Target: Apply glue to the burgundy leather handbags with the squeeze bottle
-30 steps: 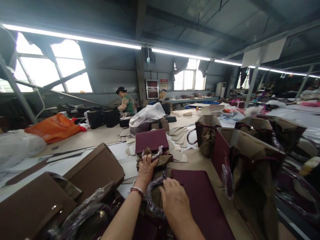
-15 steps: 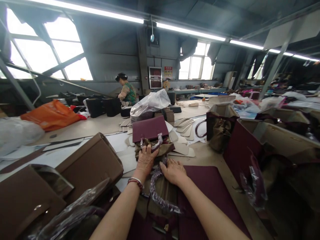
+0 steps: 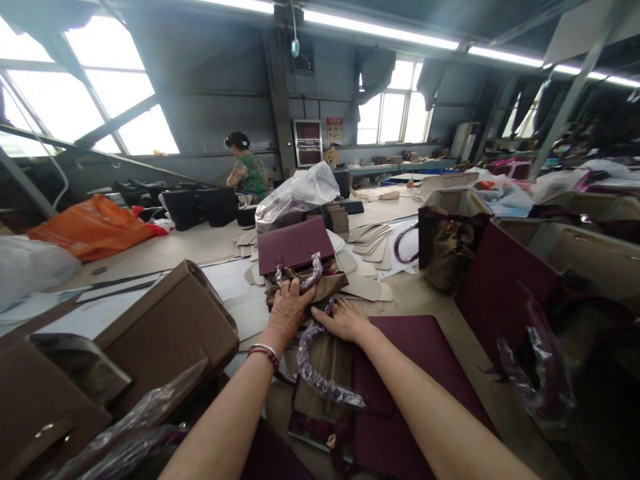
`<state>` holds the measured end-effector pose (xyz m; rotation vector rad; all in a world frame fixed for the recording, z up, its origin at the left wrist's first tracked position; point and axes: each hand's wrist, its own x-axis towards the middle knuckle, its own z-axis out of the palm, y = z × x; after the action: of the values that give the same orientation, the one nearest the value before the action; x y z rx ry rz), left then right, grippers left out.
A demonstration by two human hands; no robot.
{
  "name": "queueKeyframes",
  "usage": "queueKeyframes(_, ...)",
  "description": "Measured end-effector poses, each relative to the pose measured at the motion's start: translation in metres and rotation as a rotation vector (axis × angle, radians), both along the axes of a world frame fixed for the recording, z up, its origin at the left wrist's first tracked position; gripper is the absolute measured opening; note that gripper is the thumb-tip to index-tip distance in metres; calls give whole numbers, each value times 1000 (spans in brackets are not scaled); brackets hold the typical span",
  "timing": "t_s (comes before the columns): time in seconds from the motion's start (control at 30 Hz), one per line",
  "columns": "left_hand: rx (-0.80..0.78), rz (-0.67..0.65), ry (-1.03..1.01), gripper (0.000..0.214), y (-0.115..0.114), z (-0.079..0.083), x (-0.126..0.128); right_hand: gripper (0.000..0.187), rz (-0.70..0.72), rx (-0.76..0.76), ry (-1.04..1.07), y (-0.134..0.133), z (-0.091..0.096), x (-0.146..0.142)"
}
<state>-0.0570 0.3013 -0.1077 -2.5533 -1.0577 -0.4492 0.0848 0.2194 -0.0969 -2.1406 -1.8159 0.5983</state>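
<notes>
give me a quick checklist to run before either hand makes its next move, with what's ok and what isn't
1. Left hand at the far handle: ok, its fingers are there.
2. Right hand at the near handle: ok, at its upper end.
3. Firm grip: cannot tell from this angle.
4. Near bag lying down: ok, burgundy panel facing up.
5. Near handle's plastic wrap present: ok.
6. Free room beside the far bag: not ok, pale cut pieces lie close by.
</notes>
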Motion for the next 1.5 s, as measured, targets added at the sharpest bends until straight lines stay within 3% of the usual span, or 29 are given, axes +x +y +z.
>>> queueKeyframes(0.47, -4, -18, 22, 40, 23, -3, 2, 60, -35, -2, -26, 30, -10, 6)
queueKeyframes(0.63, -29, -12, 0, 40, 25, -3, 2, 55, -43, 70, -78, 30, -8, 5)
queueKeyframes(0.87, -71, -18, -47, 49, 12, 10, -8, 41, -129, 163, -219, 8, 6, -10)
queueKeyframes(1.0, -91, -4, -74, 65, 1, 20, -18, 38, -201, 188, -254, -6, 13, -23)
queueKeyframes(1.17, -119, 5, -90, 68, -13, 38, -32, 38, -260, 193, -277, -28, 30, -39)
queueKeyframes(1.5, -279, 93, 17, 62, -54, 66, -44, 34, -146, 126, -303, -85, 70, -69)
